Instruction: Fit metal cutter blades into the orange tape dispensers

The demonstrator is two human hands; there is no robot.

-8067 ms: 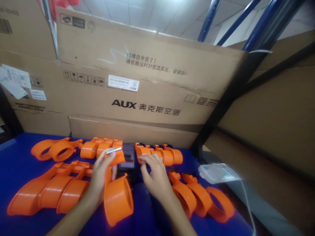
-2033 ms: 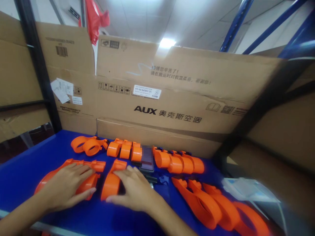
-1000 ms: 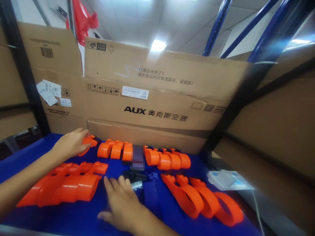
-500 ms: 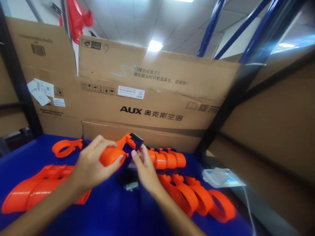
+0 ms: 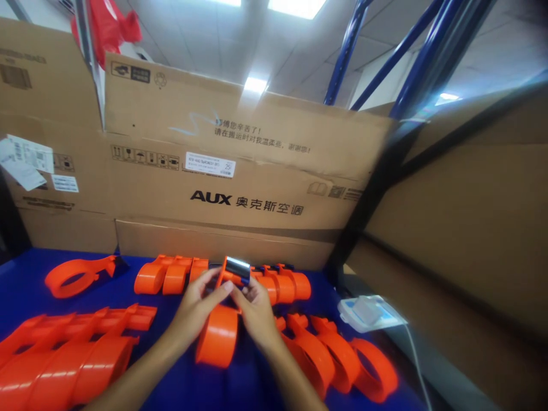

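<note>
Both my hands are closed around the head of an orange tape dispenser [image 5: 219, 337], above the middle of the blue table. Its ring hangs down toward me, and its dark head with a pale toothed blade points up and away. My left hand [image 5: 201, 299] grips the head's left side, thumb along the near face. On the right side, my right hand [image 5: 254, 305] presses with thumb and fingers, the two thumbs nearly meeting. Behind my hands stands a row of orange dispensers [image 5: 280, 285]. My fingers hide part of the held head.
Several orange dispenser bodies [image 5: 68, 365] lie nested at the left, and one with a dark head [image 5: 71, 278] lies behind them. More orange rings [image 5: 372, 368] rest at the right, near a white box with a cable [image 5: 370, 314]. A cardboard wall [image 5: 252, 171] closes the back.
The dispenser has turned, so its ring hangs down and its blade faces up. My left hand has moved from the ring to the head. The view has shifted to the right.
</note>
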